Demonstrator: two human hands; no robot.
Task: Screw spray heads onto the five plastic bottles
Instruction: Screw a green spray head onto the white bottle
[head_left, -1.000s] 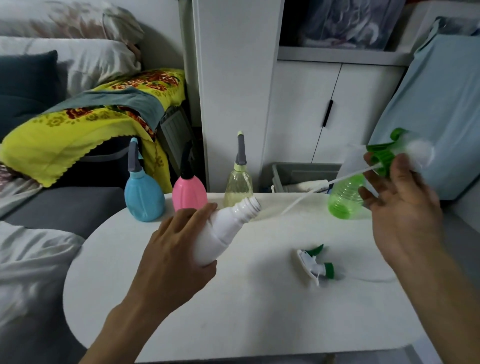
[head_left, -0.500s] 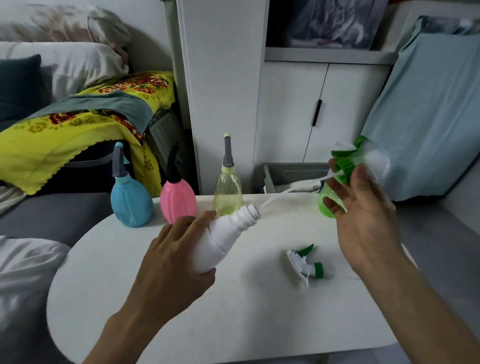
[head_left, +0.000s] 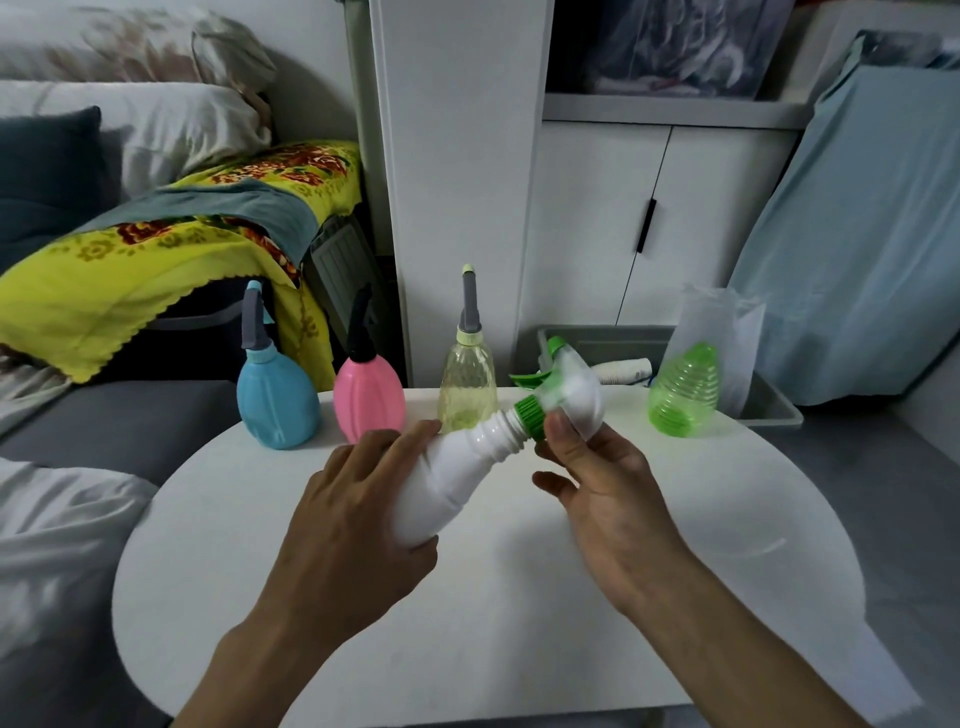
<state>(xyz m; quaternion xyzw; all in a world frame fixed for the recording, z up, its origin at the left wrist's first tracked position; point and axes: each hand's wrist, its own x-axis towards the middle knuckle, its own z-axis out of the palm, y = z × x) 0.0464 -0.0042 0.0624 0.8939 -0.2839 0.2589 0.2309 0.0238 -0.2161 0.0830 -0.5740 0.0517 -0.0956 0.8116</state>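
Observation:
My left hand (head_left: 358, 499) grips a white plastic bottle (head_left: 447, 478), tilted with its threaded neck pointing up and right. My right hand (head_left: 602, 467) holds a white and green spray head (head_left: 563, 387) with its green collar against the bottle's mouth; the tube is hidden inside. At the table's far edge stand a blue bottle (head_left: 275, 400), a pink bottle (head_left: 369, 397) and a pale yellow bottle (head_left: 467, 387), each with a grey spray top. A green bottle (head_left: 685, 389) without a head stands at the far right. The second spray head seen earlier is hidden behind my right hand.
The white oval table (head_left: 519, 597) sits between a grey sofa with a white cushion (head_left: 52, 545) at left and a grey bin (head_left: 623, 348) behind. A clear plastic bag (head_left: 722, 332) stands behind the green bottle. White cabinets rise beyond.
My right hand brought the spray head left and down from the air, fed its tube into the white bottle and set the collar on the neck. The view shifted closer.

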